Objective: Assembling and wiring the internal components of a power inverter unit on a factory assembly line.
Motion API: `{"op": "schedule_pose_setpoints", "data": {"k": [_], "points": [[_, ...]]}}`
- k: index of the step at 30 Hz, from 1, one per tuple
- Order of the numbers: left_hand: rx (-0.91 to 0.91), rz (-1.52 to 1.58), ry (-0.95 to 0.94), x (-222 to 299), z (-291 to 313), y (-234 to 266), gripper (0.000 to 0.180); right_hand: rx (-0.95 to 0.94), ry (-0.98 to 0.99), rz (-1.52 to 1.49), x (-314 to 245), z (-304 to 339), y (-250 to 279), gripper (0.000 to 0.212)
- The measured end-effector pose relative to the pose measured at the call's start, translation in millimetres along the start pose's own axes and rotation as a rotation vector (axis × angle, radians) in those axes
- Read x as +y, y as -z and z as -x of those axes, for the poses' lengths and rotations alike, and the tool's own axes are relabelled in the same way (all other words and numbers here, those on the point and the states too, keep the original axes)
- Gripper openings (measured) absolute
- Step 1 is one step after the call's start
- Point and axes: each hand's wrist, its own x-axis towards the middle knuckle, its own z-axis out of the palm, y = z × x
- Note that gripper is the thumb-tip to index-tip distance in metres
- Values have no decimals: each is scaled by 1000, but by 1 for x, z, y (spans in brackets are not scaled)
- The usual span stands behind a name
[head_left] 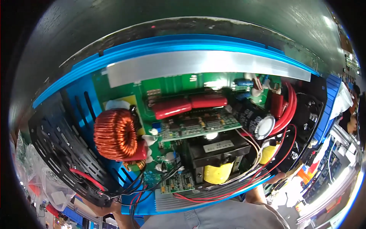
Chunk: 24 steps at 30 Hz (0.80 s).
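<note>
An opened power inverter with a blue metal housing fills the middle of the view. My left hand grips its lower left corner, under the slotted black end panel. At the lower right edge my right hand is closed on the housing, its fingers mostly hidden beneath. Inside are a copper-wound toroid coil, a transformer with yellow winding, a black capacitor and two red sleeved parts. Thick red wires loop at the right. Thin black and red leads hang over the near left edge.
A dark green surface with a worn edge lies beyond the inverter's far side. Clear plastic bags are at the lower left. Past the right end stands a blue ribbed bin with white plastic on it. Bright lights and cluttered benches show farther right.
</note>
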Motion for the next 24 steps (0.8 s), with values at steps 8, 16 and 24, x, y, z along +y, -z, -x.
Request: {"op": "schedule_pose_setpoints", "data": {"k": [8,16,24], "points": [[-85,-118,-104,-4,8,7,79,5,137,122,12,13,0,73],[-230,-410,-133,-20,14,18,78,92,250,124,21,26,-17,79],[-196,294,-98,71,-60,-24,40,259,246,281,18,12,-77,47]]}}
